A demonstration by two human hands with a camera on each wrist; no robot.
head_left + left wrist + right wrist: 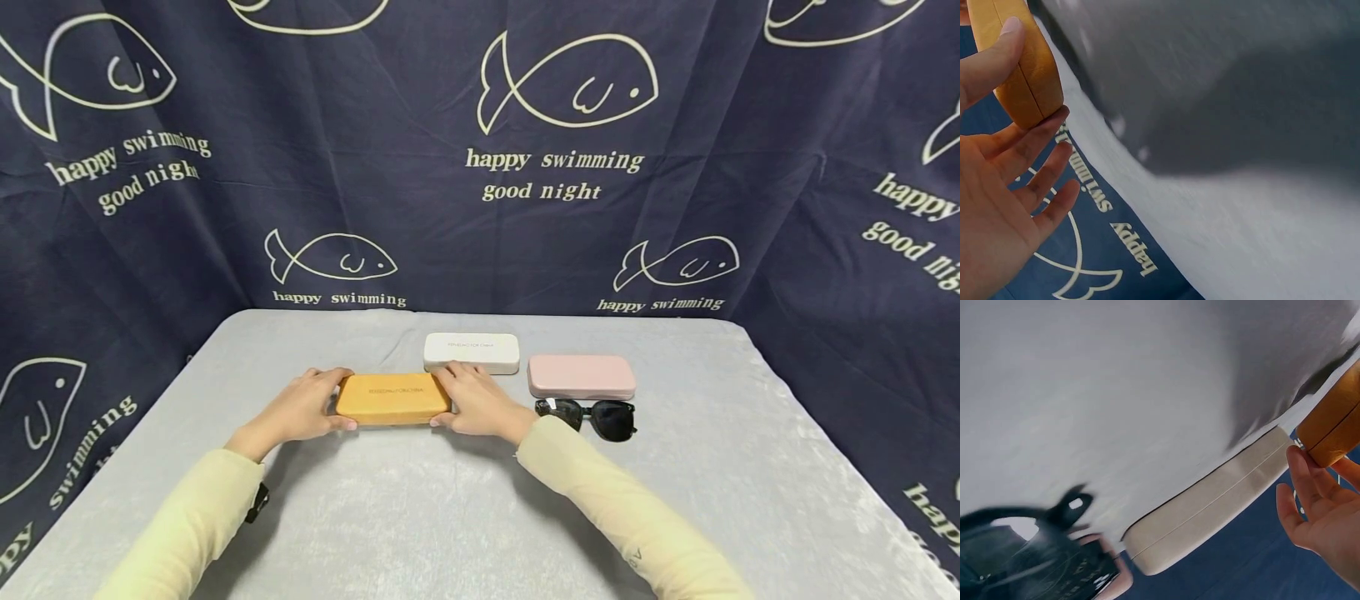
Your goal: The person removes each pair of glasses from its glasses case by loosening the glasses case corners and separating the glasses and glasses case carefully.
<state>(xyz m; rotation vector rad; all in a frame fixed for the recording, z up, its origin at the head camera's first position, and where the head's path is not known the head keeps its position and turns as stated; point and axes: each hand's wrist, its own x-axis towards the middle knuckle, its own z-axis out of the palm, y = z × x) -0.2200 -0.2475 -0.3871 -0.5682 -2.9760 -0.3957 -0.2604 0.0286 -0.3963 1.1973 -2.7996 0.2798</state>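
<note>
An orange glasses case (393, 400) with faint lettering on its lid is held between both hands, over the left half of the table. My left hand (306, 408) grips its left end; in the left wrist view the thumb lies on one face of the case (1034, 78) and the fingertips are at its end. On the opposite end, my right hand (480, 404) has thumb and fingers pinching the corner. Whether the underside touches the cloth, I cannot tell. Just behind the right hand is a white glasses case (472, 352), closed.
A closed pink glasses case (581, 377) lies right of the white one. Black sunglasses (613, 421) rest in front of it, near the right forearm, with a small white label on one lens. Pale grey cloth (420, 517) covers the table; a dark blue fish-print curtain (420, 150) hangs behind.
</note>
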